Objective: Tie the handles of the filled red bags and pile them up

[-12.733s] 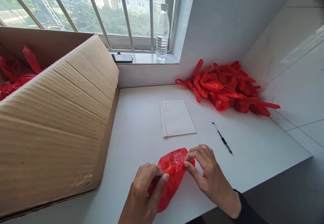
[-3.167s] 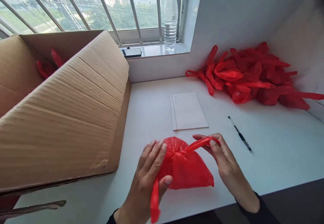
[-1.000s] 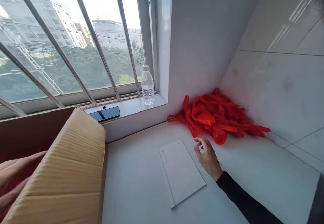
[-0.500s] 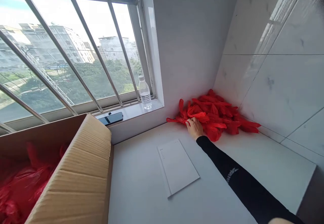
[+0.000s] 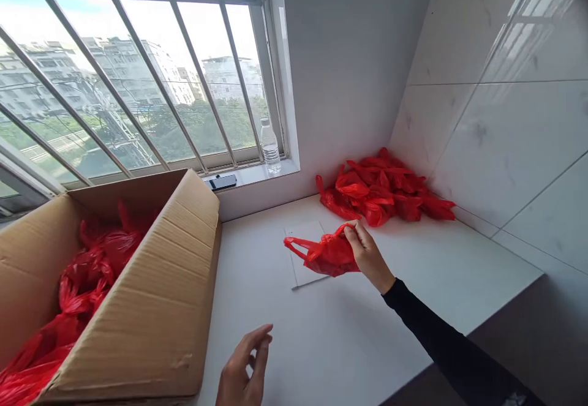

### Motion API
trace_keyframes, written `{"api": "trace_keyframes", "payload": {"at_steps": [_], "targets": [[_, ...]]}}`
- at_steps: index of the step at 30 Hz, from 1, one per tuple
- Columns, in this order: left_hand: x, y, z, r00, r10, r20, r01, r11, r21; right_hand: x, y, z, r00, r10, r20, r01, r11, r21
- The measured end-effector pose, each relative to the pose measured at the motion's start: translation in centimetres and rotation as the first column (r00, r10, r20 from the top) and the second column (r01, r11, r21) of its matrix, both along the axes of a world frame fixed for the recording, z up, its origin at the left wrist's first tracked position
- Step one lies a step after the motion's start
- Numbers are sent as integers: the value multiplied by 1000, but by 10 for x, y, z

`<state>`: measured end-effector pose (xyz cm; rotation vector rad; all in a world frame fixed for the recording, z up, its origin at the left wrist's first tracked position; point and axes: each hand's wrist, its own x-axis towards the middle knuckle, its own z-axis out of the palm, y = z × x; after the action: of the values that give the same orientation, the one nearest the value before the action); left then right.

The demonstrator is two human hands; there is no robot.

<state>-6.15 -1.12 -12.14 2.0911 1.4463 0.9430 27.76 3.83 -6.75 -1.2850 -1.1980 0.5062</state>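
A red plastic bag (image 5: pixel 331 255) hangs from my right hand (image 5: pixel 367 254), whose fingers pinch it near one end. It is held over the white table, partly covering a white booklet (image 5: pixel 303 271) that lies flat beneath. One loop handle of the bag sticks out to the left. My left hand (image 5: pixel 243 366) is at the bottom of the view, thumb and fingers apart, holding nothing. Behind my right hand, a heap of red plastic bags (image 5: pixel 386 185) lies in the corner against the walls.
On the left stands an open cardboard box (image 5: pixel 151 308) with red plastic bags (image 5: pixel 87 283) inside. A water bottle (image 5: pixel 271 149) and a phone (image 5: pixel 222 182) rest on the sill of the barred window. The table's edge (image 5: pixel 463 335) runs along the right.
My right hand has lifted one red bag from the heap and drawn it toward me, over the booklet. My left hand has come into view at the bottom.
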Motion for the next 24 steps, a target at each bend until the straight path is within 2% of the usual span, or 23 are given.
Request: {"api": "trace_keyframes", "payload": {"at_steps": [3,6,9,12,15,20,24], "targets": [[12,0,-27,999,45,-20,-44,997,59,-23,-30,-25,991,66,-118,-72,996,-43],[12,-6,-48,994,98,-43,-91,984,153,-44,-43,-57,976,69,-208,-85,994,-68],[10,-12,-56,989,124,-86,-103,969,224,-58,-48,-86,965,38,-261,-62,995,-83],[13,-13,-55,982,106,-154,-63,963,260,-65,-50,-105,959,18,-282,-47,994,-96],[17,-13,-54,974,95,-206,-33,957,287,-67,-51,-110,956,31,-293,-64,992,-105],[11,-14,-57,966,151,-210,-73,938,340,-69,-52,-105,953,91,-288,-127,986,-108],[6,-12,-63,959,172,-225,-97,945,312,-71,-53,-109,944,149,-296,-194,973,-127]]}}
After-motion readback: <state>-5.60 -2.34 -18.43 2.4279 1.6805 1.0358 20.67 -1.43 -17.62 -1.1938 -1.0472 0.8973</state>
